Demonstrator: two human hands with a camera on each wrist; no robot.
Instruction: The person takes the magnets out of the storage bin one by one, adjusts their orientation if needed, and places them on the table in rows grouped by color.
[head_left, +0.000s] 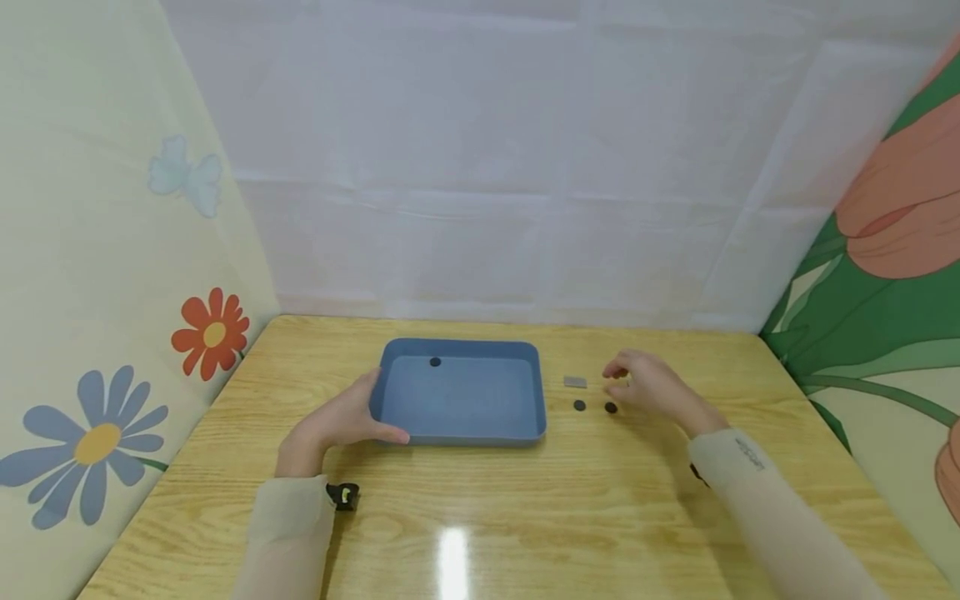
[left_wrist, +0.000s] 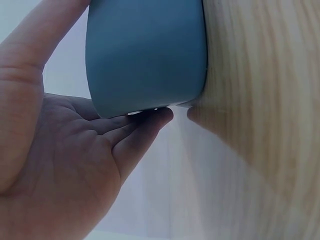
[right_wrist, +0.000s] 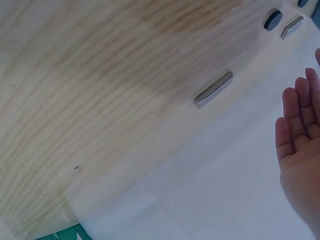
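My left hand holds the front left corner of a shallow blue tray, its thumb along the front wall and its fingers at the left side. In the left wrist view, the tray's wall sits between thumb and fingers. A small black disc lies inside the tray near the back. To the right, my right hand hovers with thumb and fingers parted, close over a dark disc. Beside that lie another dark disc and a flat grey rectangular bar.
The right wrist view also shows a second grey metallic bar on the wooden table. White cloth hangs behind the table, with flower-patterned panels at left and right. Black straps with small devices circle the wrists.
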